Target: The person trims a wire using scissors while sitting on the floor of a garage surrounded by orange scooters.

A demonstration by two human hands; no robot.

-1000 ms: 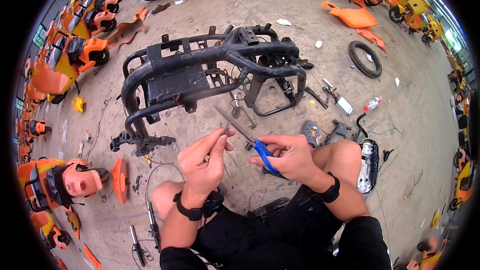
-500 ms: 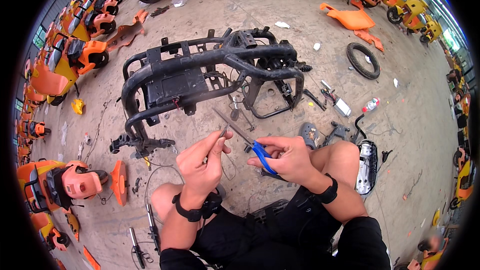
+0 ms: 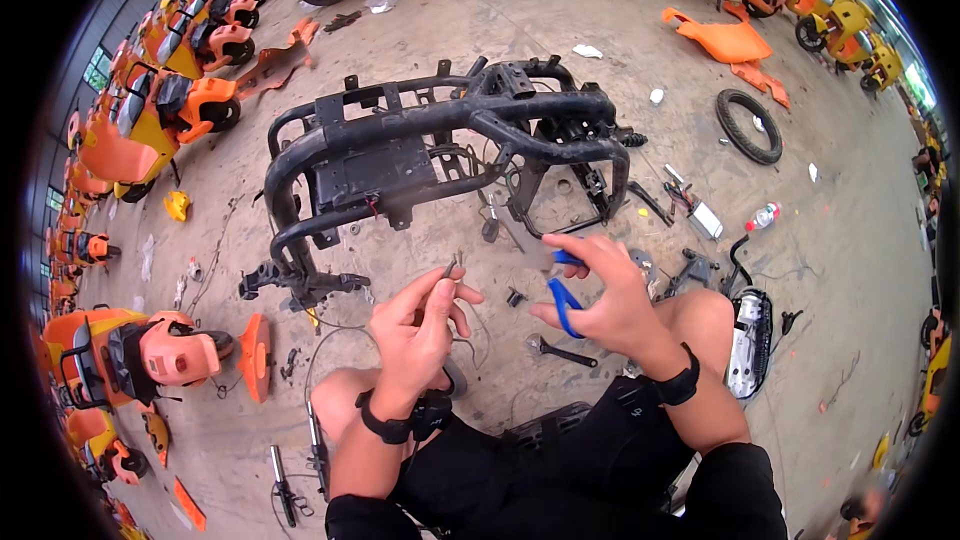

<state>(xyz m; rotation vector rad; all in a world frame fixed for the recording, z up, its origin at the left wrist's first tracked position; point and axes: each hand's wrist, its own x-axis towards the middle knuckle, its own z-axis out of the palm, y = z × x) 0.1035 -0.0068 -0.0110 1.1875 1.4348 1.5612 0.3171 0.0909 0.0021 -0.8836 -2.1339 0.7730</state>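
Observation:
My left hand [image 3: 415, 332] is closed in a pinch on the end of a thin dark cable [image 3: 453, 268], whose tip sticks up above the fingers. Level with it on the right, my right hand [image 3: 622, 305] has thumb and fingers in the handles of blue-handled scissors [image 3: 562, 306]. The handles are spread apart, and the blades are smeared by motion. Beyond both hands a black scooter frame [image 3: 400, 130] lies on the floor, apart from them. A wrench [image 3: 566, 351] rests on the floor below the scissors.
A loose tyre [image 3: 748, 127], a plastic bottle [image 3: 764, 217] and metal parts [image 3: 704, 221] lie at right. Orange panels [image 3: 718, 37] are farther off. Orange and yellow scooters [image 3: 160, 130] line the left and far sides. A shock absorber [image 3: 283, 485] lies at near left.
The scissors have gone from nearly closed to spread wide, and my right hand has moved right, away from the cable end. My left hand still pinches the cable. The whole view has shifted slightly.

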